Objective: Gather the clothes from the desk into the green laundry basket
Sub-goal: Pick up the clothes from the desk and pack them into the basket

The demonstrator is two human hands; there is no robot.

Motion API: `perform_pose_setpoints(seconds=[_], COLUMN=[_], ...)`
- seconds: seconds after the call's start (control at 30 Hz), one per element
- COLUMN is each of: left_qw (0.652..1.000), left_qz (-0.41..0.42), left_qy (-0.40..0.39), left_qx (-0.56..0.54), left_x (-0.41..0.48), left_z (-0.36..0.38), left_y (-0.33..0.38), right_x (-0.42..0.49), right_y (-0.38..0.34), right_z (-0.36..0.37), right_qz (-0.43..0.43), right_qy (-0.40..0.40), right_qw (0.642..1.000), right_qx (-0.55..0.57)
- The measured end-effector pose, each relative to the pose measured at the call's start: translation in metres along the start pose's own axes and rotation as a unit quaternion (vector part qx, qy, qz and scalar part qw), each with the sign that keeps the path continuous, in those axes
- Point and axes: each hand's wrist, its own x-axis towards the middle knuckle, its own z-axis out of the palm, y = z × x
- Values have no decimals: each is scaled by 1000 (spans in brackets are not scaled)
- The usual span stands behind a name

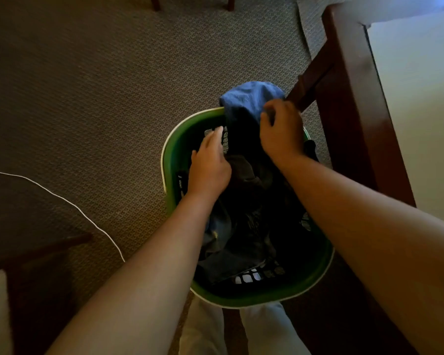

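- While hanging over rim of green laundry basket (170,152), pinched in curled right hand (281,134): blue garment (249,98), likely for tucking inside.
- Flat, fingers straight: left hand (209,165), probably pressing dark clothes (246,226) down.

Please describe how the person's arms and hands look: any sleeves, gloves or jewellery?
The left hand and right hand wear no gloves, and no ring, watch or bracelet shows. Both arms are bare to the picture's edge: no sleeves in view.
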Motion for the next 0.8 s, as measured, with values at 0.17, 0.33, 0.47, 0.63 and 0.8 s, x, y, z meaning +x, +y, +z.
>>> perform_pose_setpoints(seconds=[0.17, 0.33, 0.47, 0.63, 0.8], left_qw=[996, 981, 962, 933, 935], left_qz=[63, 59, 19, 71, 195], left_qy=[57, 2, -103, -136, 44], left_qx=[3, 183, 253, 324, 292], left_x=[40, 84, 108, 119, 97], left_z=[-15, -11, -3, 10, 3], left_y=[19, 31, 43, 32, 24], right_x=[46, 67, 82, 78, 33], right_y=[-7, -1, 13, 18, 7], right_z=[-2, 8, 10, 9, 5], right_qz=[9, 61, 97, 69, 17], right_qy=[-7, -110, -140, -157, -81], right_qw=[1000, 992, 985, 985, 996], right_qx=[23, 7, 19, 2, 33])
